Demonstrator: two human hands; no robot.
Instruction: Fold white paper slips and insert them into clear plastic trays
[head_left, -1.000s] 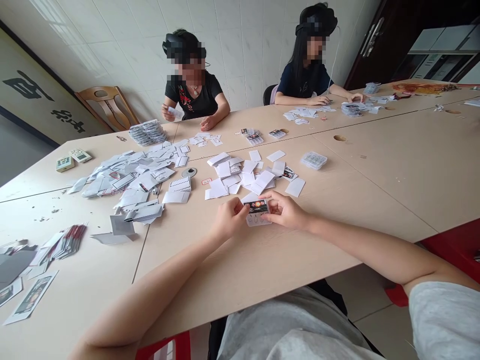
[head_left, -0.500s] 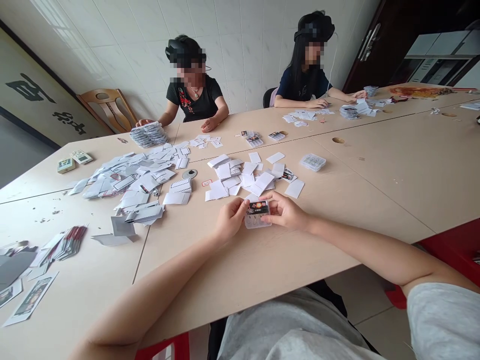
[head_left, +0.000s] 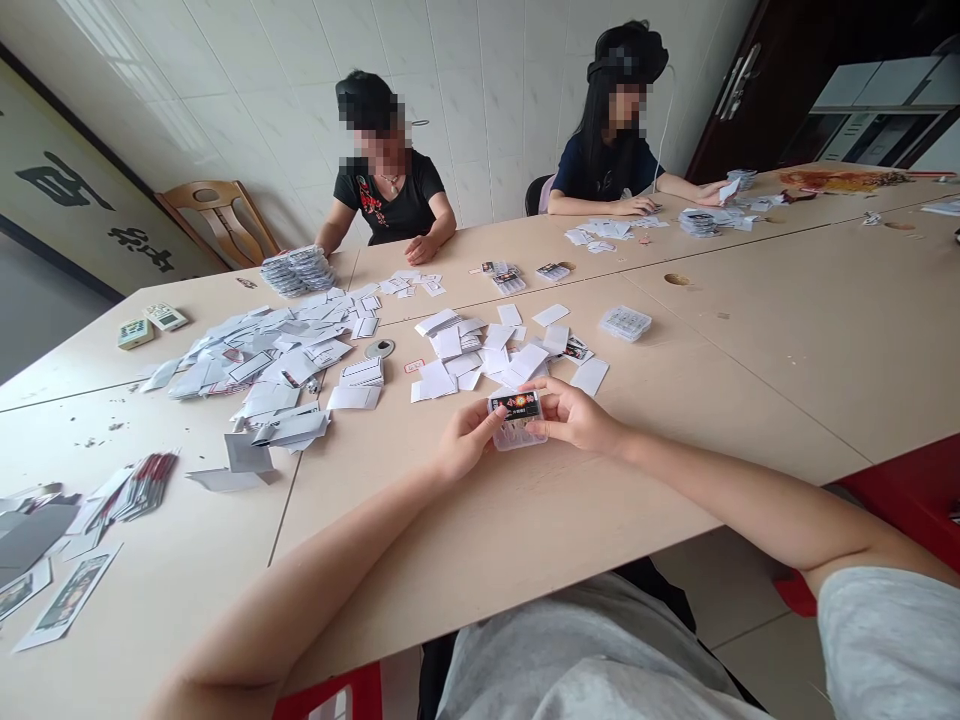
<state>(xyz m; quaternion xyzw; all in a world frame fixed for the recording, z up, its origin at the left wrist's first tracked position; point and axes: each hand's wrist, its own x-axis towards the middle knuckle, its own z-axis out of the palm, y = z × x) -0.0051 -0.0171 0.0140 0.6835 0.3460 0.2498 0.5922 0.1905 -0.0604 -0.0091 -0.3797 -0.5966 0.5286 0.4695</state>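
Note:
A small clear plastic box [head_left: 517, 432] with a black printed card at its top is held above the near part of the table [head_left: 420, 540]. My left hand [head_left: 469, 438] grips its left side, the thumb over the front. On the right side, my right hand [head_left: 576, 418] holds the box between thumb and fingers. Just beyond the hands lies a loose pile of white cards [head_left: 450, 345]. Another clear box [head_left: 625, 323] rests on the table to the right of that pile.
A large heap of white cards [head_left: 255, 345] spreads on the left, near stacked packs [head_left: 298, 270] and two small devices [head_left: 135, 333]. Two people [head_left: 390, 190] sit across the table. Red-edged packets [head_left: 150, 485] lie at the left.
The box has shifted slightly up and to the right with my hands, and my left thumb now lies over its card. The person at the far right has lifted a white card.

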